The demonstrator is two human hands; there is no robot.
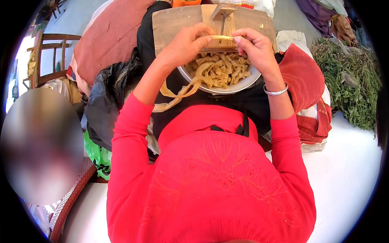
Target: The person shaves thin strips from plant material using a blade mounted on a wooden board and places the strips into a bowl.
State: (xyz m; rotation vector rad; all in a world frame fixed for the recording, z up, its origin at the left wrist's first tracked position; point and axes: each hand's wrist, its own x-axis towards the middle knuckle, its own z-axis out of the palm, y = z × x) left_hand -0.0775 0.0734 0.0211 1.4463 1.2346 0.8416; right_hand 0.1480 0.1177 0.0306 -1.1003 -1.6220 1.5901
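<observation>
- Wooden board (170,24): one small pale scrap (261,26).
- White bowl (242,85): piled brown pieces (227,72).
- Pale floor (344,170): heaped green plants (346,79).

On my right I see heaped leafy green plants (348,81); on my left, a brown wooden chair (60,37) and a crumpled black plastic bag (104,101).

Small red marks resembling print are present on a red, yellow and white package (244,4) at the upper edge of the head view; the characters are too small to read. Dark marks are present on a green plastic bag (94,150) at the left; no legible characters can be identified.
</observation>
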